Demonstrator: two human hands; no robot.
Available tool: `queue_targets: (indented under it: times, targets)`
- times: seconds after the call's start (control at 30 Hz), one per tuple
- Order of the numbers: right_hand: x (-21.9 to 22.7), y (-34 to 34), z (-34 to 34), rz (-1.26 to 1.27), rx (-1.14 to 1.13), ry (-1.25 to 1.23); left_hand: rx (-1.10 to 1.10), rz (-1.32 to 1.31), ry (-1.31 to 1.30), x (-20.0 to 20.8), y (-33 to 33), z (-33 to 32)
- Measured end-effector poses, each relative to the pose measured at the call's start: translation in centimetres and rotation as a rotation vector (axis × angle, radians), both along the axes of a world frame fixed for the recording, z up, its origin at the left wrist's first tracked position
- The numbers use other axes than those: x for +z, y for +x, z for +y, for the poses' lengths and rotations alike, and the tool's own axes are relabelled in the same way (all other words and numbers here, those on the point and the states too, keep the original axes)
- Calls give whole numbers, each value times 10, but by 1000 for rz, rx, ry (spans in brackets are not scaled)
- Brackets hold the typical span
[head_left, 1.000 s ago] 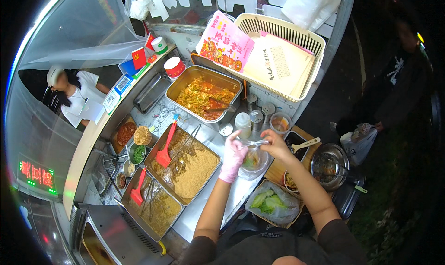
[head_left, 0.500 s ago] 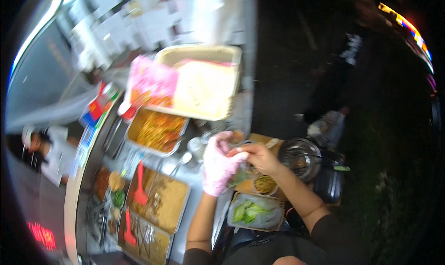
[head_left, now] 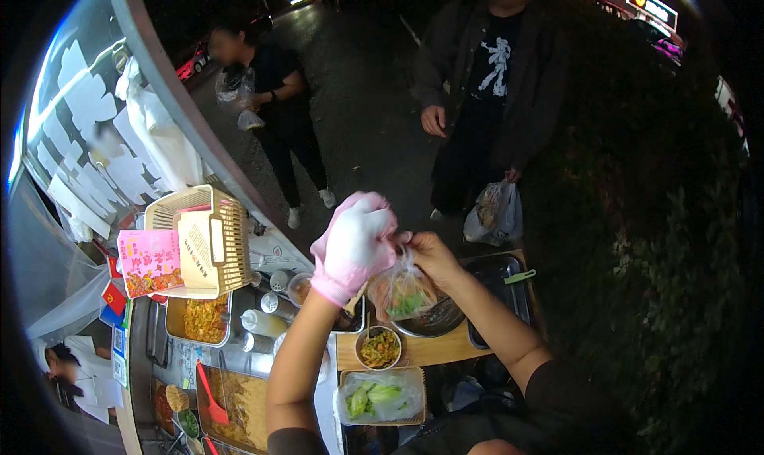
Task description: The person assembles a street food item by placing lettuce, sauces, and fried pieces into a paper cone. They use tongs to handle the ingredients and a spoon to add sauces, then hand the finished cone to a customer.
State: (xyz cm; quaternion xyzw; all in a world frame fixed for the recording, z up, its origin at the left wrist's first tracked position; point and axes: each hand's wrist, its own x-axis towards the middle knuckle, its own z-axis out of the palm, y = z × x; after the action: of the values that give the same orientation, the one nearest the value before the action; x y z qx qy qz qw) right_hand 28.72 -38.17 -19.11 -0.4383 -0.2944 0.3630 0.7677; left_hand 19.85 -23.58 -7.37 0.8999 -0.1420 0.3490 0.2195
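Note:
My left hand (head_left: 356,244), in a white and pink glove, has its fingers closed at the gathered top of a clear plastic bag (head_left: 404,289). My bare right hand (head_left: 432,258) pinches the bag's neck from the other side. Food with green leaves shows through the plastic as the bag hangs between my hands. Behind and below it is a round metal bowl (head_left: 434,320), partly covered by the bag. A small bowl of shredded food (head_left: 379,348) stands nearer to me on a wooden board (head_left: 446,345). Lettuce (head_left: 374,399) lies in a plastic-lined basket close to my body.
To the left, trays of food (head_left: 199,320), a red spatula (head_left: 213,395) and squeeze bottles (head_left: 263,322) fill the counter. A cream basket (head_left: 227,224) holds paper packets. A black tray (head_left: 501,304) sits right. Two people stand beyond, one with a filled bag (head_left: 495,212).
My view has swung, so the counter sits lower and further left and two people on the street show clearly. The bag of food now hangs plainly visible beneath my hands.

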Motion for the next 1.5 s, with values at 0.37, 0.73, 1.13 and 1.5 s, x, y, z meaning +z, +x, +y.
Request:
queue_targets:
  times: [0.37, 0.73, 1.13, 1.5]
  targets:
    - [26, 87, -38, -541, -718, -73, -12, 119, -338, -12, 78, -54]
    - [17, 151, 6, -928, -1079, -424, 496, -167, -454, -61, 179, -68]
    - [0, 171, 69, -406, -771, -179, 839, -126, -358, -55, 175, -27]
    - [-194, 77, -132, -1281, -754, -374, 593, -29, -653, -119, -234, -108]
